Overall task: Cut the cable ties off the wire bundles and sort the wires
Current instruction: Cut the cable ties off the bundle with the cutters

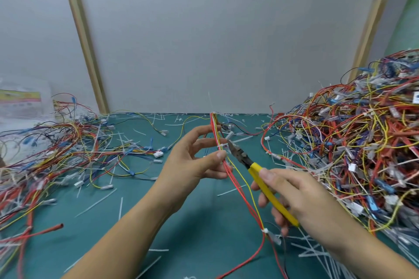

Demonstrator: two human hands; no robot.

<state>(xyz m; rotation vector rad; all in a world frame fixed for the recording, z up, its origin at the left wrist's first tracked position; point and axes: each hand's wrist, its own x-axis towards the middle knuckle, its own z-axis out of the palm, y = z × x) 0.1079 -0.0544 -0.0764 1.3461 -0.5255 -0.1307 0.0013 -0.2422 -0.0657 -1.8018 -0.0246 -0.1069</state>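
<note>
My left hand [192,161] holds a thin wire bundle [229,172] upright over the middle of the desk [127,229], thumb and a finger pinched on the red, white and yellow strands while the other fingers spread loosely behind them. A white cable tie [221,145] wraps the bundle just above my thumb. My right hand [301,197] is closed around the yellow handles of the cutters [260,179], and their dark nose is right at that tie, touching it or nearly so; I cannot tell whether the blades have bitten. Lower down, near the desk's near edge, a second white tie [264,231] cinches the same strands, and below it a red wire trails off toward the bottom of the view.

A tall heap of tied wires [362,147] rises along the right edge of the desk, mostly red, yellow and blue with white connectors. A flatter spread of loose wires [68,147] covers the left side, running to the left edge. Cut white tie offcuts [97,204] lie scattered over the green surface between the two, thickest at the near right corner under my right forearm. A clear plastic bag [22,106] with a coloured label stands at the far left corner against the grey wall [215,29].
</note>
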